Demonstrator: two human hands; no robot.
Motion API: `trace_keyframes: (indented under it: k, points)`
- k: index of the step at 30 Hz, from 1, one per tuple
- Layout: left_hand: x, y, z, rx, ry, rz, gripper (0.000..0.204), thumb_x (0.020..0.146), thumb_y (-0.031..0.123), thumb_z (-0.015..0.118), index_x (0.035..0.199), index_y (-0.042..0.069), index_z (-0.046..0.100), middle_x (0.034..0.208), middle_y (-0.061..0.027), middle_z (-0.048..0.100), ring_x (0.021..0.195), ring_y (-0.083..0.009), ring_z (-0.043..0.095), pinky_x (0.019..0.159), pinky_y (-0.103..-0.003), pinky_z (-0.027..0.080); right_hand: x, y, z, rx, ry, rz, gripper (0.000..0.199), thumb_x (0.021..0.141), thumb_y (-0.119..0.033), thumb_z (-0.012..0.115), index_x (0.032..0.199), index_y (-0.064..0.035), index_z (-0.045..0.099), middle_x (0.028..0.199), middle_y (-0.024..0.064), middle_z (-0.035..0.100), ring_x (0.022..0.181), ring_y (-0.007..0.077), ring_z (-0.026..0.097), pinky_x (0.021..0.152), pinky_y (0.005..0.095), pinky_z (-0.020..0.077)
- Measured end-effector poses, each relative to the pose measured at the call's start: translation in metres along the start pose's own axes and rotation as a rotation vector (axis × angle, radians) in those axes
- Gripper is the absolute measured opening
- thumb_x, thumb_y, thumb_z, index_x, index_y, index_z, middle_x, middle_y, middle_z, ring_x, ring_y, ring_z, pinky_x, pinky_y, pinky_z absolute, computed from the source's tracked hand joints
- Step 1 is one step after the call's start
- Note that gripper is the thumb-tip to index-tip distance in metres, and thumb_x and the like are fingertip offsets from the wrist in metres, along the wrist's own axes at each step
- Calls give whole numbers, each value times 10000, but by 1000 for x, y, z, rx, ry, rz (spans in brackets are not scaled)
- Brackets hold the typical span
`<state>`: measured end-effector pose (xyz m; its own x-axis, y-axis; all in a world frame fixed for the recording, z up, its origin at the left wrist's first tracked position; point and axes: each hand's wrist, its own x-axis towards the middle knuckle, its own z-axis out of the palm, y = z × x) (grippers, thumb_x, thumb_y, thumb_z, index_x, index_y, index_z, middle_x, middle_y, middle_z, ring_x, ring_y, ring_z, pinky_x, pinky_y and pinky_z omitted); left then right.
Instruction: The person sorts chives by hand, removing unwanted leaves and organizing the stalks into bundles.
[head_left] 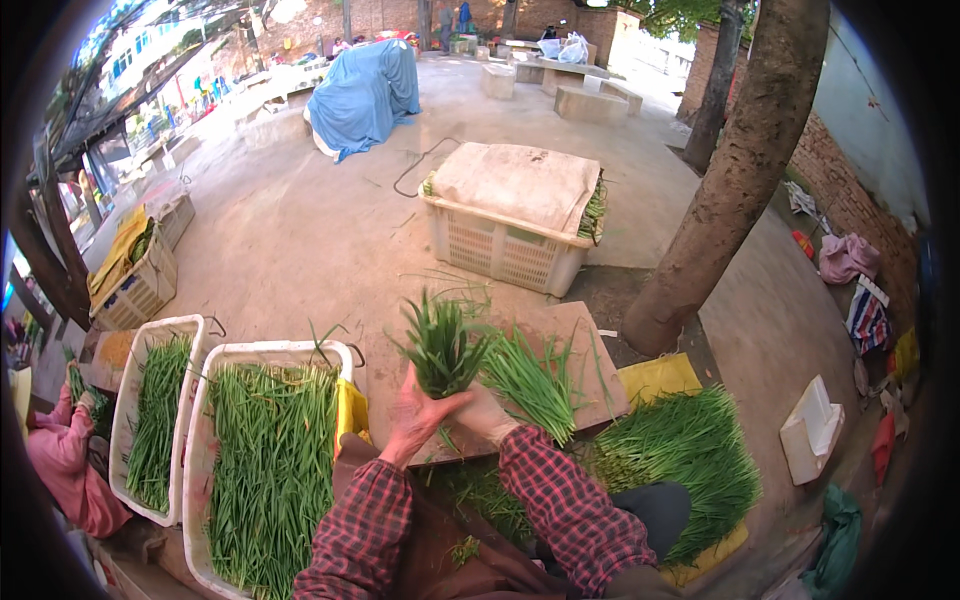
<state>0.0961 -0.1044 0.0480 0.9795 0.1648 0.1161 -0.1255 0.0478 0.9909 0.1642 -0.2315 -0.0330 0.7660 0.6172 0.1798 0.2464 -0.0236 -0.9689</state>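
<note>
A bundle of green chives [440, 350] stands upright in my left hand [415, 412], the thumb lying across its base and the leaf tips fanning upward. My right hand [482, 408] comes in close against the bundle from the right; its fingers are hidden behind the leaves and slightly blurred. Beneath both hands is a brown board [585, 345]. Loose chives [530, 380] lie spread on it, just right of the bundle. A larger pile of chives [690, 460] rests on yellow sacking by my right leg.
Left of me stand two white crates of chives, a near one [200, 500] and a narrower one [125, 420]. A person in pink [75, 460] handles greens at far left. Ahead is a cloth-covered crate [500, 250]. A tree trunk [730, 190] leans at right, near a foam box [812, 430].
</note>
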Motion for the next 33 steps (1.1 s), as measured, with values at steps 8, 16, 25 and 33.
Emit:
trace_keyframes:
  k: [8, 16, 25, 33]
  points:
    - [3, -48, 5, 3, 6, 131, 713, 806, -6, 798, 1410, 29, 420, 1203, -68, 640, 1079, -172, 614, 959, -316, 491, -7, 6, 17, 62, 137, 92, 362, 934, -161, 621, 1272, -33, 595, 1208, 195, 665, 1101, 291, 648, 914, 386, 498]
    - [-13, 41, 12, 206, 212, 34, 231, 927, 89, 678, 1141, 2, 669, 962, -19, 699, 858, -126, 623, 774, -302, 510, -54, -79, -8, -447, 143, -59, 597, 939, -239, 690, 1406, 52, 459, 1411, 192, 556, 1303, 263, 538, 1089, 367, 414]
    - [5, -3, -86, -698, 445, -301, 123, 916, 86, 678, 968, -3, 612, 844, -95, 663, 781, -225, 661, 767, -366, 580, -161, -39, -32, 397, 383, 148, 550, 978, -112, 662, 1459, 31, 436, 1401, 108, 562, 1274, 178, 539, 1102, 328, 428]
    - [-30, -10, -97, -711, 391, -411, 157, 948, 135, 645, 1014, -1, 602, 976, -161, 683, 940, -300, 679, 888, -420, 577, -150, -33, 9, 433, 313, 309, 230, 938, -154, 696, 1075, 29, 723, 927, 0, 725, 801, 82, 629, 741, 258, 514]
